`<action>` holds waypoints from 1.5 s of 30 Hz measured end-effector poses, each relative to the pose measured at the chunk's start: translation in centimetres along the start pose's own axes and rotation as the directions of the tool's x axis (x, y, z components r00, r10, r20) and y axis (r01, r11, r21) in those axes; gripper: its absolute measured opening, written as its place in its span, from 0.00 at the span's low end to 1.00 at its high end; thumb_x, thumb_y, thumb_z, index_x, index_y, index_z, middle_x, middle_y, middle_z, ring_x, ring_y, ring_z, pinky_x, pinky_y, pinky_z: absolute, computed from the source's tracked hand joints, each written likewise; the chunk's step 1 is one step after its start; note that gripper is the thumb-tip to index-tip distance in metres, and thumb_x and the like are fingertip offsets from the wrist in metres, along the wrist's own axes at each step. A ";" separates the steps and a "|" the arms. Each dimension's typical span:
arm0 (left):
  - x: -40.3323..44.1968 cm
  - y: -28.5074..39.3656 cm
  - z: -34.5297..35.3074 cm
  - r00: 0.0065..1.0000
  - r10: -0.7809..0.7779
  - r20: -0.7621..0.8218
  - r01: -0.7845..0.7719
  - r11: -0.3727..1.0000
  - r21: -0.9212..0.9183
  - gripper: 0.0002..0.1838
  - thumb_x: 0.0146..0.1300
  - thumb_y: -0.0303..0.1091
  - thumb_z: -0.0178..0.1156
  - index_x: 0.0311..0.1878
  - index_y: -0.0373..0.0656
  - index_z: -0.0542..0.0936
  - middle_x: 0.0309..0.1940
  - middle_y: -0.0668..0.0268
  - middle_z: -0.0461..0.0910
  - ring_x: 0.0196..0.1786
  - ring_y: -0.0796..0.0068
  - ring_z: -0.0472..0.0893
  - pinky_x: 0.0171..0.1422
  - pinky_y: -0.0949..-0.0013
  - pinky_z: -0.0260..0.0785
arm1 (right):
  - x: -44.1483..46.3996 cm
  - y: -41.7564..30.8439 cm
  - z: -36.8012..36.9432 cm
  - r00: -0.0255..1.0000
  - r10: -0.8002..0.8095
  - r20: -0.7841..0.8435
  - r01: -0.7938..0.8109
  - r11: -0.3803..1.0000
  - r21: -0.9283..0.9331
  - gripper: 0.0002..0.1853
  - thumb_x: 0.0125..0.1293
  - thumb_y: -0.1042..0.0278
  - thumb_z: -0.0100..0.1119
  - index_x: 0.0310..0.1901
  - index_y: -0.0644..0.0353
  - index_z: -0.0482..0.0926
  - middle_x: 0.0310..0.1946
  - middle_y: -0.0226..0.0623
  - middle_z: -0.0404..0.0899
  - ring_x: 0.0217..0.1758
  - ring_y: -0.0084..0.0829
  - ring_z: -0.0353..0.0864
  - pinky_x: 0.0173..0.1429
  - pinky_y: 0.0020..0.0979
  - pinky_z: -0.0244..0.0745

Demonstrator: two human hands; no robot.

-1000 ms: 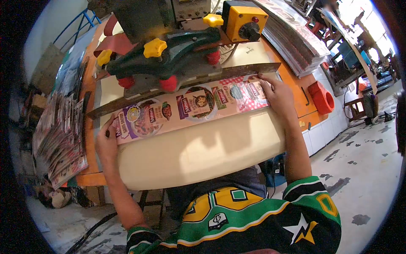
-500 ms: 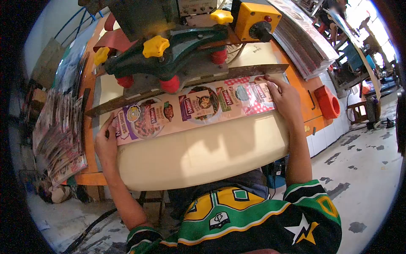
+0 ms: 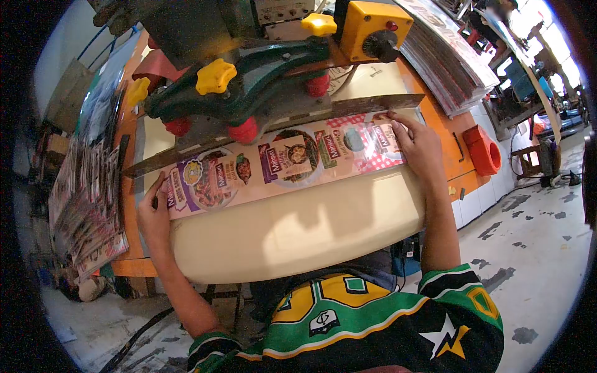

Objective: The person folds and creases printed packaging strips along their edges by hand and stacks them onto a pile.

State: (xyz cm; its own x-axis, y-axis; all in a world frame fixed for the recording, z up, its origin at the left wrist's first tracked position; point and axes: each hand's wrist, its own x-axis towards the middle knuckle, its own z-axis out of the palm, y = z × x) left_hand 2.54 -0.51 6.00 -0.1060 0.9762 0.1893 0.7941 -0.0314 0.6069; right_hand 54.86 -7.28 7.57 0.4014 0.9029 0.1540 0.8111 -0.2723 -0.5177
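A long, glossy printed sheet (image 3: 252,186) with food pictures lies across a cream-coloured surface (image 3: 298,230), its far edge against a dark metal bar (image 3: 273,133). My left hand (image 3: 154,208) is closed on the sheet's left end, thumb and fingers at its edge. At the right end, my right hand (image 3: 418,146) grips the sheet's corner with bent fingers. Just beyond the bar stands a dark green machine frame (image 3: 267,78) with yellow star knobs (image 3: 216,76) and red round feet (image 3: 242,130). Whether the sheet is one layer or several, I cannot tell.
Stacks of printed sheets stand left (image 3: 93,205) and right (image 3: 444,56). A yellow control box (image 3: 376,31) with a black dial sits behind the bar. A red tape-like ring (image 3: 481,151) rests on the orange table edge (image 3: 444,133). Another person is at the far right.
The machine frame and knobs appear slightly lower and farther left. My left hand and the sheet's left end have shifted slightly down and left. My right hand stays in place.
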 end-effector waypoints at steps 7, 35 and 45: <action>-0.2 0.9 -0.4 1.000 -0.025 0.013 0.025 0.998 0.061 0.19 0.73 0.35 0.55 0.64 0.53 0.83 0.52 0.54 0.87 0.45 0.73 0.84 0.54 0.67 0.73 | 0.0 -0.3 0.1 1.000 0.025 -0.001 -0.025 0.999 -0.020 0.17 0.73 0.50 0.58 0.56 0.46 0.86 0.39 0.53 0.86 0.44 0.50 0.87 0.51 0.44 0.79; -0.2 -1.3 0.4 0.984 0.115 -0.132 -0.108 0.992 0.062 0.26 0.72 0.53 0.59 0.66 0.49 0.81 0.37 0.58 0.84 0.38 0.72 0.79 0.46 0.67 0.71 | -0.3 0.8 0.3 0.994 -0.073 -0.079 0.080 0.992 0.098 0.17 0.72 0.54 0.60 0.58 0.45 0.85 0.42 0.49 0.87 0.43 0.45 0.88 0.49 0.40 0.79; 0.0 -2.5 0.7 0.985 0.044 -0.169 -0.059 0.995 -0.080 0.26 0.70 0.46 0.65 0.65 0.42 0.78 0.18 0.72 0.60 0.25 0.81 0.61 0.32 0.71 0.56 | -0.8 1.0 0.5 0.991 -0.046 -0.126 0.078 0.962 0.262 0.17 0.72 0.60 0.62 0.60 0.49 0.84 0.33 0.45 0.88 0.29 0.31 0.84 0.41 0.33 0.77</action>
State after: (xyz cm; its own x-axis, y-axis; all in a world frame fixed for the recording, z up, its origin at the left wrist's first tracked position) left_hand 0.95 -0.28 3.97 -0.1702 0.9235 0.3437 0.7486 -0.1056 0.6545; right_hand 55.17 -8.11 6.48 0.4140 0.8654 0.2822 0.6999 -0.1044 -0.7066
